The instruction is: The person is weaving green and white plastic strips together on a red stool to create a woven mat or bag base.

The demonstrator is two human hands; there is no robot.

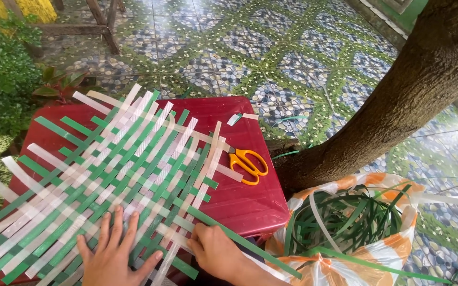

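Observation:
A woven mat (107,175) of green and white plastic strips lies across a dark red plastic stool top (239,201). My left hand (113,253) rests flat on the mat's near edge, fingers spread. My right hand (216,250) pinches a long green strip (250,245) at the mat's near right corner; that strip runs off to the right over the stool edge. Orange-handled scissors (247,163) lie on the stool, just right of the weave.
A white and orange plastic bag (345,265) full of loose green and white strips sits at the right. A tree trunk (398,100) leans up behind it. Potted plants (6,79) stand left. A wooden stand (102,26) is on the patterned tile floor (271,47).

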